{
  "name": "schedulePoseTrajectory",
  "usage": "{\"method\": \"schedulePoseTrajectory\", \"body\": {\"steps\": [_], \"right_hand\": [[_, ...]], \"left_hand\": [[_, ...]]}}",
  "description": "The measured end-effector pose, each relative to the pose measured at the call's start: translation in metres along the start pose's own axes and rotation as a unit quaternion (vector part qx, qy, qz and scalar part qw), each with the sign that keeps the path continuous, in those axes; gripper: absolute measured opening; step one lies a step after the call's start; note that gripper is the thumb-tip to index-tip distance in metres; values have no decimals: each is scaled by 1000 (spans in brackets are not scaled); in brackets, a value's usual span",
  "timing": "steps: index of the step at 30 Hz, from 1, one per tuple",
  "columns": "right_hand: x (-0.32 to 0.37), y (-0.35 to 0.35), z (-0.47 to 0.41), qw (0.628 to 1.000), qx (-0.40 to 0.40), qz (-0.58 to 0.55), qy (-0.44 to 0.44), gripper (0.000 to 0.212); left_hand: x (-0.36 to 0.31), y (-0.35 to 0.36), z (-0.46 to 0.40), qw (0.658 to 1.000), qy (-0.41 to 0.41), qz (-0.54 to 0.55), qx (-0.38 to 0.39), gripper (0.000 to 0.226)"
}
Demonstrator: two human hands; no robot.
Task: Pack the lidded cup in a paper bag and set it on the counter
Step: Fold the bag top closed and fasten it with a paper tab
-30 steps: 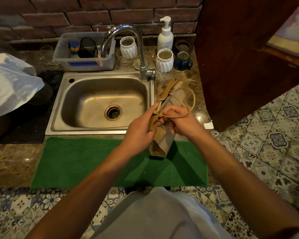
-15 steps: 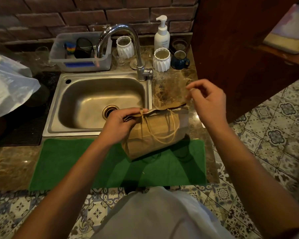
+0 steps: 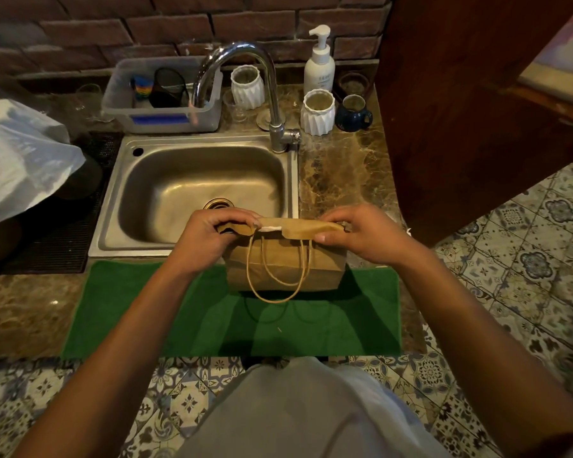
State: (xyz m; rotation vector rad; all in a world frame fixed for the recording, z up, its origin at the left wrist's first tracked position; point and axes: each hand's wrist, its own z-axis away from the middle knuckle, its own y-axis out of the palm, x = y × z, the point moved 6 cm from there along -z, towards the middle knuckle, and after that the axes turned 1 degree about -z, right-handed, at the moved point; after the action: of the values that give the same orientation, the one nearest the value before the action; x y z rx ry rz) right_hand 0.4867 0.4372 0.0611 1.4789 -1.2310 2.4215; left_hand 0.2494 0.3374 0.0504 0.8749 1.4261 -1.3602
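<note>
A brown paper bag with cord handles hanging down its front is held flat above the green mat, in front of the sink. My left hand grips the bag's top edge at its left corner. My right hand pinches the top edge at the right corner. The bag's mouth looks nearly closed. No lidded cup is in view.
A steel sink with a curved tap lies just behind the bag. White ribbed cups, a blue mug, a soap pump and a plastic bin line the back. A wooden cabinet stands right, a white plastic bag left.
The bag went from folded and bunched in both hands to spread out flat. My right hand came off, lifted, then took hold of the top right corner.
</note>
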Motion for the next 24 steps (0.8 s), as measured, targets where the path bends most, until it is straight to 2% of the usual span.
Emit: {"method": "schedulePoseTrajectory", "body": {"steps": [3, 5, 7, 9, 10, 13, 15, 18, 21, 24], "right_hand": [[-1, -1, -3, 999, -33, 27, -12, 19], [-4, -1, -4, 999, -42, 34, -9, 16], [-6, -1, -4, 998, -42, 35, -6, 16], [-5, -2, -4, 999, -32, 33, -17, 16], [-4, -2, -5, 999, -26, 30, -23, 17], [-2, -2, -6, 999, -15, 20, -31, 16], [-3, -4, -6, 999, -13, 22, -29, 16], [-1, -2, -8, 999, 28, 38, -9, 28], [19, 8, -16, 994, 38, 90, -54, 42], [36, 18, -28, 978, 1, 182, -98, 28]], "left_hand": [[-8, -2, 2, 998, 23, -48, 19, 55], [-14, -4, 4, 990, 10, -98, 99, 44], [-19, -7, 9, 978, -29, -97, 180, 43], [-22, -12, 7, 981, -64, -71, 170, 40], [-24, -12, 3, 982, -57, -94, 152, 38], [-24, -4, -7, 949, -10, -263, 175, 48], [-19, 2, -9, 931, -2, -311, 190, 59], [-17, 8, -8, 937, 34, -312, 157, 42], [-19, 15, -5, 949, 57, -275, 141, 28], [-13, 15, -3, 967, 24, -216, 133, 15]]}}
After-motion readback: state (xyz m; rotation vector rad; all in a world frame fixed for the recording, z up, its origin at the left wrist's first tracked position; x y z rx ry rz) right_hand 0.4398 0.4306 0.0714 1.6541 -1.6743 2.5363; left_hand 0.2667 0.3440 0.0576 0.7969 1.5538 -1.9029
